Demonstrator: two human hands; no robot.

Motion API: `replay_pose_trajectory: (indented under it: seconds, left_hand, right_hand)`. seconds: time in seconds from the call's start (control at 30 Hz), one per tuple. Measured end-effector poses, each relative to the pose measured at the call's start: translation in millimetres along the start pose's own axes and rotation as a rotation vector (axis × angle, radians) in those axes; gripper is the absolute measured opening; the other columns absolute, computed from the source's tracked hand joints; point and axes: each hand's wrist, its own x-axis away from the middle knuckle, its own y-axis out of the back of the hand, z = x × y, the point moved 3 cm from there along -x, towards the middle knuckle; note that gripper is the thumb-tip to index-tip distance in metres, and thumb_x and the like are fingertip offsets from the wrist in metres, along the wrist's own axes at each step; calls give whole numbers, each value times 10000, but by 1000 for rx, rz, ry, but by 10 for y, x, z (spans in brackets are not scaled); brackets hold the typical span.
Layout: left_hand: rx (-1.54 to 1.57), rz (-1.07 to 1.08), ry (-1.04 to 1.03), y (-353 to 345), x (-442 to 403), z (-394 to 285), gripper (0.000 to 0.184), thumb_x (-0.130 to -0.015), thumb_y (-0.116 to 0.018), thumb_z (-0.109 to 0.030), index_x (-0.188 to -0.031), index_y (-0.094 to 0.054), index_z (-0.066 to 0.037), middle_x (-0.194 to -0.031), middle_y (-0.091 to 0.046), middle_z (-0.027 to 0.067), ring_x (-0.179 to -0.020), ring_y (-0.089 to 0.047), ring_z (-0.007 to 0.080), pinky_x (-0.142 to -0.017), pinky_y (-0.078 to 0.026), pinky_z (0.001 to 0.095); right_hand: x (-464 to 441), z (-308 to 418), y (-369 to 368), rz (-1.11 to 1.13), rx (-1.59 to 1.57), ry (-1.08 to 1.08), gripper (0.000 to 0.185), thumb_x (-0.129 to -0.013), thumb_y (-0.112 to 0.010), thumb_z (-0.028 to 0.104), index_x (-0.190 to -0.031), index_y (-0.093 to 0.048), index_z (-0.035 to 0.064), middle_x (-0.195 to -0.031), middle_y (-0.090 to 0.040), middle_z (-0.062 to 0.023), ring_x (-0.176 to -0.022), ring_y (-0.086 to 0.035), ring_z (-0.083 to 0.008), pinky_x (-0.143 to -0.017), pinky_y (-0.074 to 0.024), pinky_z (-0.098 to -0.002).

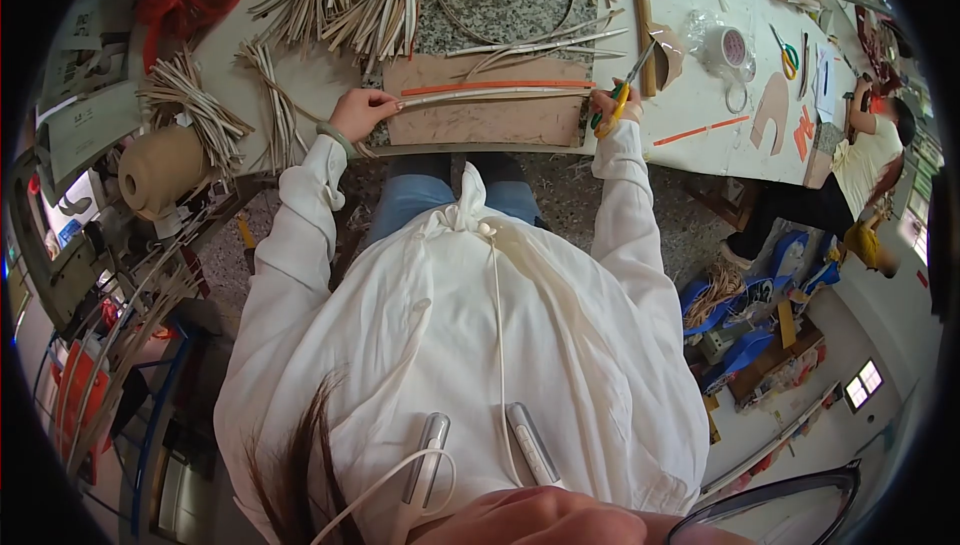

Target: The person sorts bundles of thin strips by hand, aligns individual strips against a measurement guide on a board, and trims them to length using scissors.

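A pale strip point(480, 94) is stretched across a tan board point(485, 125) lying on a speckled stone slab point(450, 15). My left hand point(362, 113) pinches the strip's left end. At the board's right edge, my right hand point(615, 105) holds yellow-handled scissors point(618, 100), blades pointing up and away, and is beside the strip's right end; whether the fingers also grip the strip I cannot tell. Just above the strip lies an orange strip point(540, 84). More thin pale strips point(540, 46) rest loosely on the slab behind it.
Bundles of strips point(385, 15) lie at the back and left, near a brown roll point(160, 170). To the right are a hammer point(645, 35), a tape roll point(727, 47), a second orange strip point(700, 131) and green-handled scissors point(790, 60). Another person point(865, 160) is at the far right.
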Motion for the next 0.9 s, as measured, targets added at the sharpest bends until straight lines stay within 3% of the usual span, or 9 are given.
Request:
replay_pose_trajectory:
  seconds: [0.17, 0.7, 0.83, 0.9]
  left_hand:
    - [134, -50, -71, -38, -49, 64, 202, -780, -658, -153, -908, -677, 2, -727, -643, 24, -624, -529, 104, -617, -448, 219]
    - [-13, -210, 26, -97, 24, -17, 200, -747, -665, -154, -884, -682, -8, -700, -639, 11, -587, -517, 115, -588, -436, 217]
    - [182, -194, -38, -164, 109, -185, 167, -749, -647, -153, -820, -686, -8, -653, -617, 14, -538, -501, 110, -544, -425, 219]
    - [287, -165, -27, -233, 105, -347, 156, -761, -636, -137, -829, -680, -5, -647, -603, 12, -526, -476, 96, -516, -394, 208]
  right_hand:
    - [46, 85, -29, -31, 22, -47, 475, -622, -631, -71, -1059, -487, 45, -668, -577, -103, -528, -523, -182, -471, -445, -264]
    - [25, 47, 2, 32, 39, -16, 452, -673, -656, -42, -1081, -475, 28, -708, -573, -115, -523, -504, -187, -498, -430, -270]
    - [73, 296, 80, -138, 3, 65, 487, -684, -700, 0, -1104, -455, 30, -709, -569, -120, -492, -495, -173, -462, -416, -255]
    - [117, 605, 211, -240, 1, 204, 449, -731, -702, 108, -1106, -463, 38, -794, -584, -120, -571, -556, -186, -528, -486, -286]
